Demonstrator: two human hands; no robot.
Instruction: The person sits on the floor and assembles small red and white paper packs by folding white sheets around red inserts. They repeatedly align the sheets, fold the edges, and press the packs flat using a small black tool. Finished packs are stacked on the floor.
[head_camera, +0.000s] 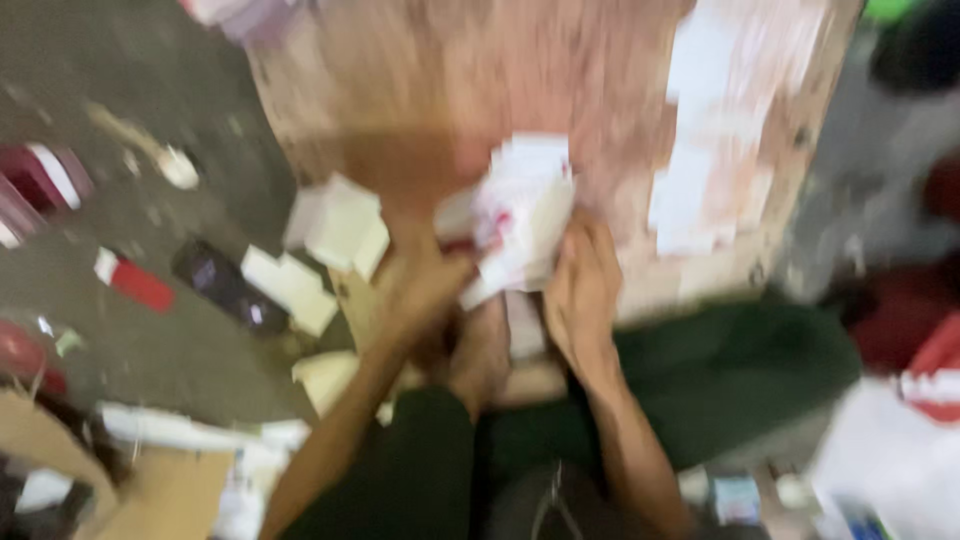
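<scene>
The picture is strongly blurred by motion. Both my hands hold a white paper item with red print (520, 215), probably a folded carton or a small stack of them, over the near edge of a worn wooden board (450, 80). My left hand (425, 295) grips its lower left side. My right hand (582, 290) grips its lower right side. A bare foot (480, 355) lies just beneath the hands, between my dark green trouser legs.
White carton pieces (335, 225) lie scattered on the grey floor to the left, with a dark phone-like object (215, 280) and a red-and-white box (130, 280). More white sheets (705, 150) lie on the board's right side. Cardboard (150, 490) sits bottom left.
</scene>
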